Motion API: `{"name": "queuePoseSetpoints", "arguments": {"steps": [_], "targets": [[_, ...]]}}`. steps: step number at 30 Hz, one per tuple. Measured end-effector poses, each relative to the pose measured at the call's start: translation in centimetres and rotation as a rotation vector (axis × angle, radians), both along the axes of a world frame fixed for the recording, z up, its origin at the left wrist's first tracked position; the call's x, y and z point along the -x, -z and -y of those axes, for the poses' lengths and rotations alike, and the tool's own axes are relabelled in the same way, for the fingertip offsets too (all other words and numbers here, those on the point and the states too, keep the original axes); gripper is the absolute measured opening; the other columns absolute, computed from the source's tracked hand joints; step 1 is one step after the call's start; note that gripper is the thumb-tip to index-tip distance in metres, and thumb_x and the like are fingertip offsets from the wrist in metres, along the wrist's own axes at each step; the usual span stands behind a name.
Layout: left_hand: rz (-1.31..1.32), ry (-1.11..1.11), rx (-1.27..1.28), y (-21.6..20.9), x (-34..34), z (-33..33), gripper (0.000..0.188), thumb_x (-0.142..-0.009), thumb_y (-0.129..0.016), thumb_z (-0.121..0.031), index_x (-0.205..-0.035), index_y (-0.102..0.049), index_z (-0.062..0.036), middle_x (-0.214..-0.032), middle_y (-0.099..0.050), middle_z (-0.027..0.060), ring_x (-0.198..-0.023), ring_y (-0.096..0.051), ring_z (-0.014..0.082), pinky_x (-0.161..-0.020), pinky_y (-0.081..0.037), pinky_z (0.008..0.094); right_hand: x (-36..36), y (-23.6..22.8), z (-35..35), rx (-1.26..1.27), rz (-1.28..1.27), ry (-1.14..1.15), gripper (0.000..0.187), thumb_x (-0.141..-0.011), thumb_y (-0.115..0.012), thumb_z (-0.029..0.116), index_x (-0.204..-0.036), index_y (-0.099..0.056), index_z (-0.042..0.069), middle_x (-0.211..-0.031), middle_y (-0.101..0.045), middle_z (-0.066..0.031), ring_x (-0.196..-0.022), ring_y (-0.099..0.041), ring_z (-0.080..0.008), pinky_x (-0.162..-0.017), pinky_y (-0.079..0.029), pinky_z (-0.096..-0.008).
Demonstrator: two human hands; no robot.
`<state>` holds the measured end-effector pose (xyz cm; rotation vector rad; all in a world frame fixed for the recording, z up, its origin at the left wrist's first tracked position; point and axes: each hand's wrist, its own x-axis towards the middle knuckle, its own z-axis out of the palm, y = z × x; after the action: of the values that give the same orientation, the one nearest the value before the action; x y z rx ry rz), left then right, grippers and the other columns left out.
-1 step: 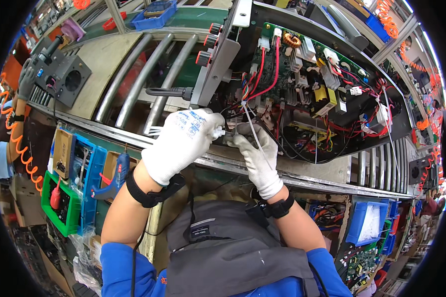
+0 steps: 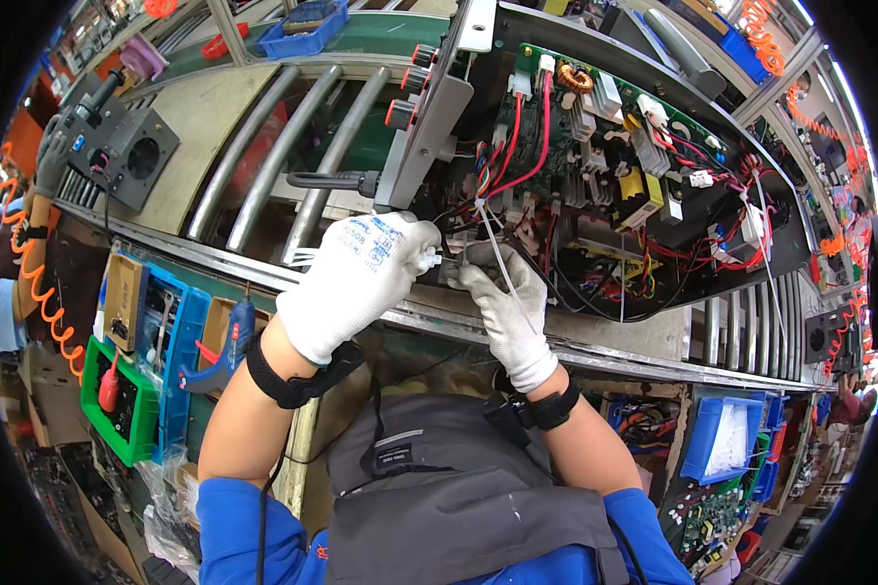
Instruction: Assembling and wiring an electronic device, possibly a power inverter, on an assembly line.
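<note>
My left hand (image 2: 356, 278), in a white knit glove, is closed around white cable ties (image 2: 429, 259); their heads poke out by the thumb and their tails (image 2: 304, 256) behind the hand. Close beside it, my gloved right hand (image 2: 509, 302) pinches its thumb and fingers together; what lies between them is too small to tell. Both are at the near edge of an open dark metal chassis (image 2: 751, 273) with a green circuit board (image 2: 527, 63). Another cable tie (image 2: 493, 239) circles the coloured wires (image 2: 485, 175), its long tail crossing in front of my right hand.
The chassis sits on a roller conveyor (image 2: 341, 146). At left are a blue electric screwdriver (image 2: 229, 346), a green bin (image 2: 93, 400) and a blue tray (image 2: 180, 361). A blue bin (image 2: 717, 439) stands at right. A co-worker's gloved hand (image 2: 54, 161) touches another grey unit (image 2: 132, 156).
</note>
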<state>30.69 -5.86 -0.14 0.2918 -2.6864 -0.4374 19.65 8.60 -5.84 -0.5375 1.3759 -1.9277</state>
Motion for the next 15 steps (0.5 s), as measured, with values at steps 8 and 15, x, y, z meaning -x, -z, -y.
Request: {"name": "queuePoseSetpoints", "arguments": {"steps": [8, 15], "targets": [[-0.025, 0.036, -0.035, 0.3, 0.3, -0.4, 0.016, -0.078, -0.069, -0.014, -0.092, -0.067, -0.0070, -0.085, -0.067, 0.0108, -0.079, -0.066, 0.0309, -0.068, -0.051, 0.0390, 0.0, -0.3, -0.1, 0.066, -0.136, -0.059, 0.021, -0.088, -0.065, 0.005, -0.107, -0.060, -0.003, -0.094, -0.064, -0.0042, -0.084, -0.060, -0.0078, -0.077, -0.048, -0.0202], [-0.121, 0.027, -0.156, 2.1, 0.8, -0.9, 0.016, -0.081, -0.068, -0.016, -0.095, -0.066, -0.0067, -0.086, -0.067, 0.0125, -0.080, -0.066, 0.0323, -0.067, -0.052, 0.0370, -0.5, 0.2, -0.2, 0.040, -0.051, 0.010, 0.018, -0.089, -0.064, 0.006, -0.103, -0.060, -0.005, -0.089, -0.065, -0.0060, -0.079, -0.062, -0.0091, -0.069, -0.049, -0.0205]]}}
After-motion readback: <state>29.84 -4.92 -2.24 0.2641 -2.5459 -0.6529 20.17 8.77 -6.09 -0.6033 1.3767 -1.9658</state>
